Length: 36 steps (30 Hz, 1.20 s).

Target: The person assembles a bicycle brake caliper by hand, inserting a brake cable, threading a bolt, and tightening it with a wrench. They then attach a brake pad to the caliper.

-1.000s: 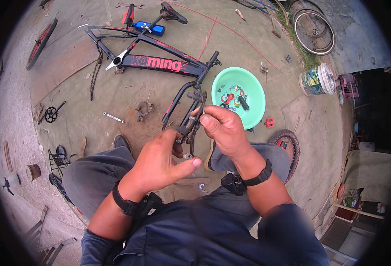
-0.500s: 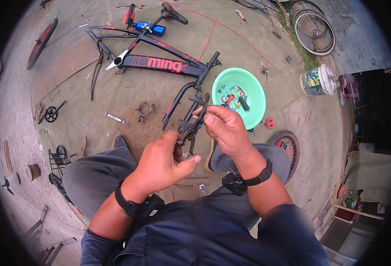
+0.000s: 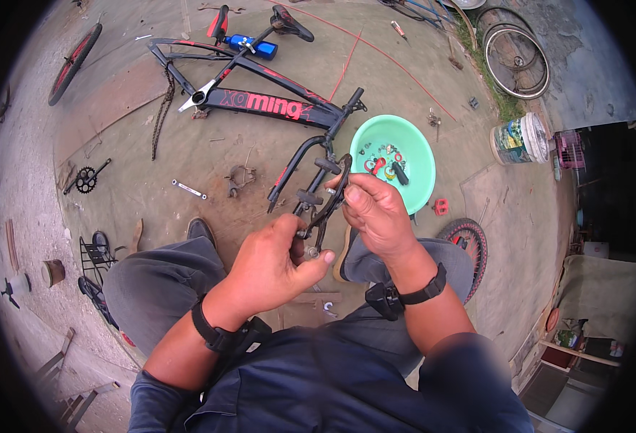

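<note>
Between my two hands is a black bicycle brake caliper (image 3: 326, 209) with brake pads on its arms. My left hand (image 3: 264, 260) grips its lower end near a round bolt or nut, the thumb stretched out alongside. Fingers and thumb of my right hand (image 3: 377, 216) pinch the caliper's upper arm; the exact contact is partly hidden. Beyond the caliper lies a black and red bicycle frame (image 3: 274, 105) with its fork (image 3: 292, 167) attached. Just right of it stands a light green basin (image 3: 423, 184) holding small parts and a black-handled item.
A wrench (image 3: 189, 190) and a crankset (image 3: 85, 180) lie on the ground to the left. A red pedal (image 3: 442, 207) and a wheel (image 3: 479, 249) are by my right knee. Farther right stands a bucket (image 3: 510, 143); bare wheel rims (image 3: 547, 72) lie behind it.
The caliper has turned slightly in my hands, so its pads and arms show more clearly. The view has shifted a little; both hands keep their grip.
</note>
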{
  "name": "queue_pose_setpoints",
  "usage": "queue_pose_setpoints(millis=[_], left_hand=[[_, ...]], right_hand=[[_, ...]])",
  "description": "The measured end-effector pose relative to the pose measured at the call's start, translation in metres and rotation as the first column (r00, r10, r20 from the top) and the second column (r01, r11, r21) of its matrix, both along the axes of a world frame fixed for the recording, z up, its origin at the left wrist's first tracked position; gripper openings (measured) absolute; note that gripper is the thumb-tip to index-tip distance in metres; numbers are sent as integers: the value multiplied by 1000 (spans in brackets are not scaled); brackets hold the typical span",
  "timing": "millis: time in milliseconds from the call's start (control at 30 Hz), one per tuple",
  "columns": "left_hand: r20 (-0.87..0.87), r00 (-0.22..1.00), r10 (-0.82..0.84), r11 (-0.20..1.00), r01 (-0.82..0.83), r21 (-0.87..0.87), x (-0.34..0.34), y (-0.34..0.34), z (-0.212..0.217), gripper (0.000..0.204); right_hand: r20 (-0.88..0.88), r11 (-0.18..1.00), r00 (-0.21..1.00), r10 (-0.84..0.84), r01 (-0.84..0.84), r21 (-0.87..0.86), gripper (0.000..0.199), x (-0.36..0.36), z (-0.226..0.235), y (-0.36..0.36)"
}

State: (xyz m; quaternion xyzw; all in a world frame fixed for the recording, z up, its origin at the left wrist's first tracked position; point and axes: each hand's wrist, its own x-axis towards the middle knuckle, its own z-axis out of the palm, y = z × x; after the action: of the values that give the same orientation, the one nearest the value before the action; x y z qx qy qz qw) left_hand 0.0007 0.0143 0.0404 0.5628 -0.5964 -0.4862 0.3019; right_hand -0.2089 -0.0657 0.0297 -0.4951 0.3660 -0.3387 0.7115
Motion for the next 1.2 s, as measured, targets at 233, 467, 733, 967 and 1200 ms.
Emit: queue_pose_setpoints(millis=[233, 467, 733, 967, 1200], left_hand=[[-66, 996, 52, 997, -49, 51, -1, -1, -3, 53], [-106, 993, 46, 997, -39, 66, -1, -1, -7, 57], [-100, 995, 11, 997, -3, 78, -1, 0, -10, 61], [-163, 987, -12, 986, 39, 163, 2, 1, -9, 58], [-164, 986, 10, 996, 4, 84, -1, 1, -11, 60]], right_hand=[[28, 999, 1000, 9, -10, 44, 36, 1, 2, -1], [19, 998, 1000, 9, -10, 55, 35, 1, 2, -2], [35, 999, 999, 21, -22, 28, 37, 4, -1, -4], [71, 984, 990, 120, -128, 121, 39, 1, 6, -6], [-48, 984, 984, 170, -167, 61, 41, 1, 7, -11]])
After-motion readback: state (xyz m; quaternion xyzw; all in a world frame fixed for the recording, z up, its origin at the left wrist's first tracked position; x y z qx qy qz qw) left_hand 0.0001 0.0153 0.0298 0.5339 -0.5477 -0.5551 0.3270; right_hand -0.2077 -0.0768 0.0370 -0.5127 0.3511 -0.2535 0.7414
